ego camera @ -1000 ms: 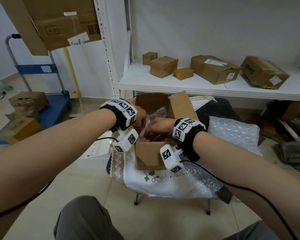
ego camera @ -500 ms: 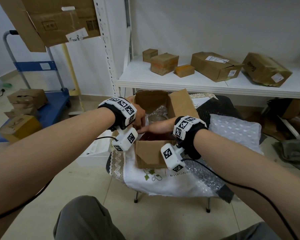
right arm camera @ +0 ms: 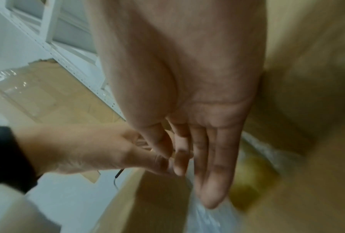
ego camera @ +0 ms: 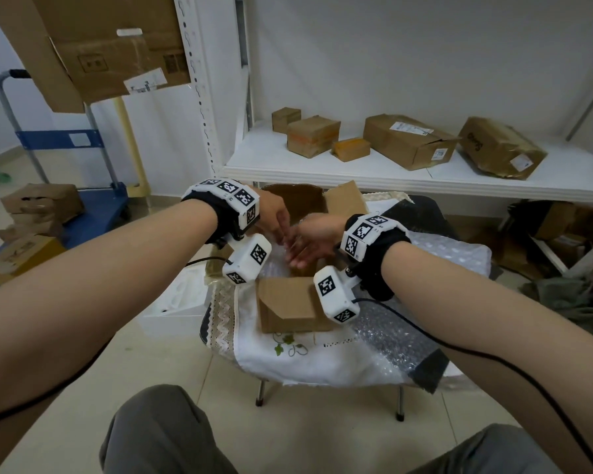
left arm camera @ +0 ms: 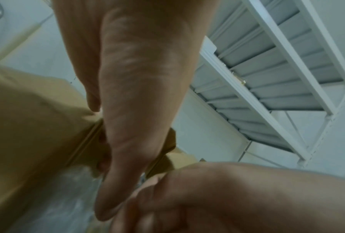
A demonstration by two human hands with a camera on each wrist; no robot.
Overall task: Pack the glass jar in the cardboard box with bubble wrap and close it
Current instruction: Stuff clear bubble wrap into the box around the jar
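glass jar not visible now, rim showed in the cardboard box (ego camera: pixel 293 304) half a second ago; bubble wrap (ego camera: pixel 276 265) now covers the opening, so padding looks nearly done, flaps not yet closed. right hand (ego camera: pixel 314 246) fingers (right arm camera: pixel 211 176) straight, pressing the wrap down. left hand (ego camera: pixel 274 213) at the box's left edge, fingers curled, can't tell on what. box sits on the bench (ego camera: pixel 322 364).

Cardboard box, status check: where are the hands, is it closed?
Both hands over the open cardboard box: right hand flat, fingers straight; left hand grip unclear. Bubble wrap inside, jar not visible. Flaps up, nothing blocking.
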